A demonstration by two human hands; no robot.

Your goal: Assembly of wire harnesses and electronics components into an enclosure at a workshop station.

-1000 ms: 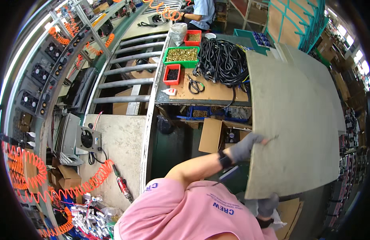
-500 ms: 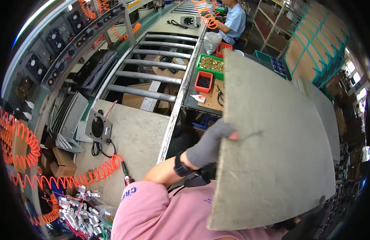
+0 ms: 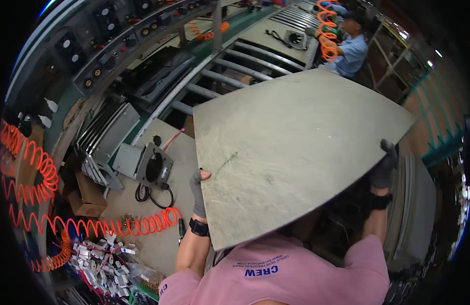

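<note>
A large flat grey-beige board point(image 3: 296, 137) with scuffs and a dark scratch is held up in front of me, over the rollers. My left hand point(image 3: 198, 190), in a grey fingerless glove, grips the board's left edge, with the thumb on top. At the right edge, my right hand point(image 3: 385, 165) in a dark grey glove is closed on the board, its other fingers hidden beneath. Left of the board, a square metal fan point(image 3: 154, 165) with a black cord sits on a similar board point(image 3: 166, 132) lying on the line.
Metal rollers point(image 3: 240, 68) run away beyond the board. Orange coiled hoses point(image 3: 103, 226) hang at the left, above white connectors point(image 3: 100, 264). Grey metal panels point(image 3: 105, 134) lean beside a cardboard box point(image 3: 87, 195). More boards point(image 3: 415, 203) stand at right; a person in blue point(image 3: 351, 53) sits farther along.
The held board has swung left over the line and lies flatter, covering the parts bins. My right hand, barely visible before, now shows on its right edge.
</note>
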